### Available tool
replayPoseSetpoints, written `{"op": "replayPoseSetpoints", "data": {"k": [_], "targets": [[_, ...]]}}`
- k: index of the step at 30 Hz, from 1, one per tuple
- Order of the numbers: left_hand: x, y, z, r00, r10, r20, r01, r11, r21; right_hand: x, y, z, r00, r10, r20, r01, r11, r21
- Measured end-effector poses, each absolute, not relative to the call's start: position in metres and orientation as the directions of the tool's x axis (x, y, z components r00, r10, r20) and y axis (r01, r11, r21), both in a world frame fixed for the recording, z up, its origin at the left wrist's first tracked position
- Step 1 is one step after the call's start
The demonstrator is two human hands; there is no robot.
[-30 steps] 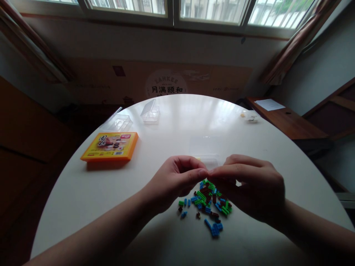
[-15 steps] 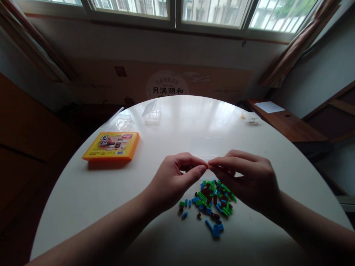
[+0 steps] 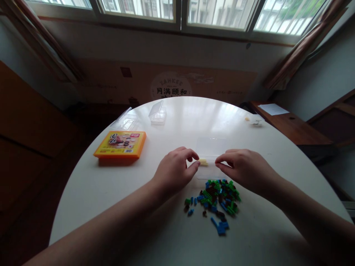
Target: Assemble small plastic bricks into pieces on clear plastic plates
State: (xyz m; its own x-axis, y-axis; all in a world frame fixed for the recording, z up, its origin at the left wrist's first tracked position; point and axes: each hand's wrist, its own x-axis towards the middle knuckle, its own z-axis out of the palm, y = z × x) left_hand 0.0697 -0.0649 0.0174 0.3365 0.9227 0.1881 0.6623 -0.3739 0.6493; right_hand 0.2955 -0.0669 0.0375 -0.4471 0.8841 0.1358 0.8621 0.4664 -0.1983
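Note:
My left hand (image 3: 177, 168) is over the middle of the table, its thumb and index finger curved with a small gap between the tips. Right at those fingertips are several thin pale-yellow pieces (image 3: 204, 162), lying in a clear plastic box (image 3: 211, 170). My right hand (image 3: 246, 166) is across from it, above the box's right side. Its thumb and index finger are pinched together; anything between them is too small to make out. Nearer to me lies a pile of small green, blue and brown building bricks (image 3: 219, 195), with a joined blue brick piece (image 3: 221, 227) in front.
An orange and yellow board-game box (image 3: 122, 144) lies at the left on the white round table (image 3: 97, 207). Behind it are an open clear case (image 3: 127, 122) and a smaller clear box (image 3: 158, 116). A small clear packet (image 3: 255, 120) is at the back right.
My hands have come apart from where their fingertips met, the right one moving rightward. The yellow pieces and the clear box now show between them. The view has shifted slightly.

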Motion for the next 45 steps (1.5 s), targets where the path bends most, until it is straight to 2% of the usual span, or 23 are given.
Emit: {"op": "replayPoseSetpoints", "data": {"k": [7, 18, 27, 45], "targets": [[0.074, -0.067, 0.014, 0.347, 0.932, 0.109, 0.703, -0.335, 0.627, 0.288, -0.059, 0.028, -0.468, 0.882, 0.056, 0.871, 0.471, -0.143], [0.073, -0.066, 0.015, 0.346, 0.936, 0.065, 0.702, -0.304, 0.644, 0.294, -0.062, 0.029, -0.517, 0.849, 0.113, 0.822, 0.529, -0.212], [0.073, -0.066, 0.015, 0.352, 0.934, 0.063, 0.706, -0.309, 0.638, 0.290, -0.060, 0.026, -0.568, 0.820, 0.063, 0.802, 0.569, -0.183], [0.072, -0.065, 0.014, 0.357, 0.932, 0.060, 0.707, -0.311, 0.635, 0.291, -0.060, 0.027, -0.563, 0.822, 0.088, 0.797, 0.567, -0.208]]}}
